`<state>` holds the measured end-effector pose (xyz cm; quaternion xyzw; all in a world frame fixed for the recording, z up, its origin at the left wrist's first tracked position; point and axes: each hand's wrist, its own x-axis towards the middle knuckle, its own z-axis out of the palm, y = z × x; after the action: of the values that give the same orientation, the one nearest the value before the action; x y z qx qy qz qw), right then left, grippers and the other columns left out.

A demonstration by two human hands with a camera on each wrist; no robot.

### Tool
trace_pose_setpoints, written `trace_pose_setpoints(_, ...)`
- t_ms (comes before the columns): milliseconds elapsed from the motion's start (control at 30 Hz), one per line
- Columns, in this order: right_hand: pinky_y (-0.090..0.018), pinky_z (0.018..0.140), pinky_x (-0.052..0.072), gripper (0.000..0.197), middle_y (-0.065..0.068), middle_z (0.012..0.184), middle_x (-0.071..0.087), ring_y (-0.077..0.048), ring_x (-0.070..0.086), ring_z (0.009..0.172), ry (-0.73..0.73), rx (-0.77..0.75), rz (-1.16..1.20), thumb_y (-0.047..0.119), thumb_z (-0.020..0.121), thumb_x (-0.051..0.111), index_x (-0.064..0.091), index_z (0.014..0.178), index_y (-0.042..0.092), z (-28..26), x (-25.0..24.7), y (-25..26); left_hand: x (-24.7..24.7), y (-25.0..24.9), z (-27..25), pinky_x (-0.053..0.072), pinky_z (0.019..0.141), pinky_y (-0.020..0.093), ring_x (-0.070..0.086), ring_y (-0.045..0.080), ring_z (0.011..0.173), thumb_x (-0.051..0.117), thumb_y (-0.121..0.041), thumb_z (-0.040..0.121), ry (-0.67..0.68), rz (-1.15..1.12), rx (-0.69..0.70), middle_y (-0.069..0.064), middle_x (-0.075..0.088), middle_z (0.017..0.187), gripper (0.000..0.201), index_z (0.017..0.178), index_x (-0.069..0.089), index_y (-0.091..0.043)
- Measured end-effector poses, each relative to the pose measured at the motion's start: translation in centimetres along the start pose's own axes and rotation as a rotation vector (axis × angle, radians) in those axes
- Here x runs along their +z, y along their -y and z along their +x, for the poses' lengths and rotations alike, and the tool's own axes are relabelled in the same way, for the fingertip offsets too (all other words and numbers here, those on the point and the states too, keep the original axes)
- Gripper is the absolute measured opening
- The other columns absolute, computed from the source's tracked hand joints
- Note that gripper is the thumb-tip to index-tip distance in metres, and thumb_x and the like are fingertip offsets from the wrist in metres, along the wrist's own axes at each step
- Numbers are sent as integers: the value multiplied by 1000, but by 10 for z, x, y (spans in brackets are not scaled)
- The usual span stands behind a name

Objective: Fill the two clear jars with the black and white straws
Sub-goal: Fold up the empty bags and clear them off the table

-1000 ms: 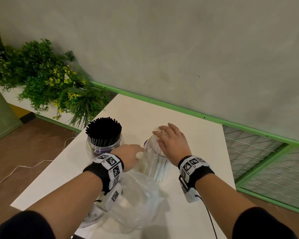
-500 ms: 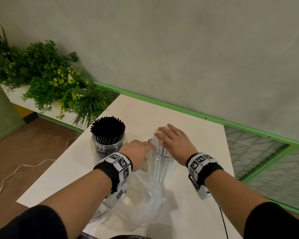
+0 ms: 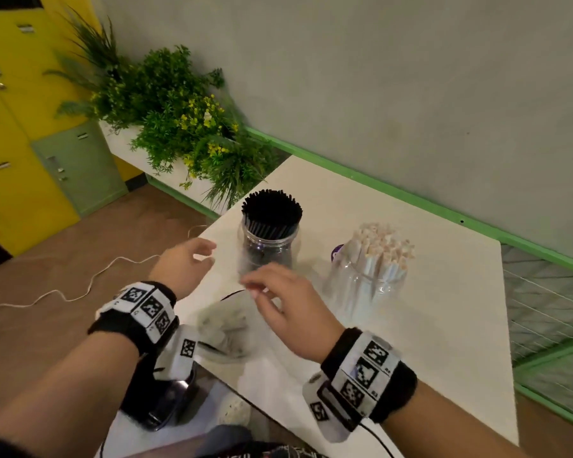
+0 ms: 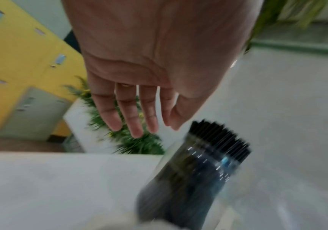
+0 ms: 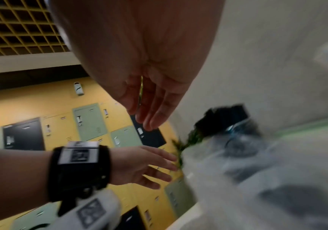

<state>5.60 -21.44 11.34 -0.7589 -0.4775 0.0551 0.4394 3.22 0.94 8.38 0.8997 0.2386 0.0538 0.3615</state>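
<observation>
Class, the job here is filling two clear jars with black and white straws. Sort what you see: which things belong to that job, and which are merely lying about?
Belonging to the job:
- jar of black straws
- jar of white straws
- left hand and right hand, both holding nothing

Just lying about:
- crumpled clear plastic bag
- green plants
- white cable on the floor
- yellow lockers

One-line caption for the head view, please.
Both jars filled: black straws and white straws; left hand and right hand open.
</observation>
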Motion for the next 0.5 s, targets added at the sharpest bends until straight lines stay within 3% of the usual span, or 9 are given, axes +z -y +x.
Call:
trace_pose_setpoints(67,-21,91,44,30,-7,113,58,-13,54,100,186,51,37,5,93,48,59,121,8,2,37,10,15,38,-7,41,90,29,58,22,106,64,-22,87,98,79,-139,5,61,124,39,126,55,-19)
trace_pose_setpoints(167,-24,101,33,39,-12,132,48,-22,46,117,422,187,-42,6,94,45,47,134,9,1,83,0,42,70,-18,39,98,32,50,28,121,67,-22,84,324,147,-270,15,49,136,63,140,38,-15)
trace_pose_setpoints(233,-32,99,36,36,-14,130,44,-30,46,116,480,298,-135,6,93,45,46,130,5,1,101,-14,59,81,-21,39,102,34,49,29,124,69,-25,79,396,174,-288,17,47,139,79,145,27,-16)
trace_pose_setpoints(333,-42,92,41,26,-12,122,42,-32,46,108,436,435,-264,9,92,47,48,117,5,-1,109,-36,77,87,-22,43,100,39,52,30,120,75,-44,63,418,220,-295,14,51,132,102,146,21,-19)
trace_pose_setpoints(400,-40,91,41,28,-10,125,40,-31,44,110,438,494,-359,13,92,47,45,120,8,-3,105,-48,81,90,-21,47,91,34,56,29,113,71,-48,67,430,302,-270,11,57,124,87,138,32,-18)
trace_pose_setpoints(500,-35,89,41,39,-6,134,33,-29,50,110,423,621,-375,16,92,48,40,131,13,-9,92,-63,73,98,-15,44,78,27,60,27,103,57,-35,83,471,405,-195,9,64,115,39,117,54,-15)
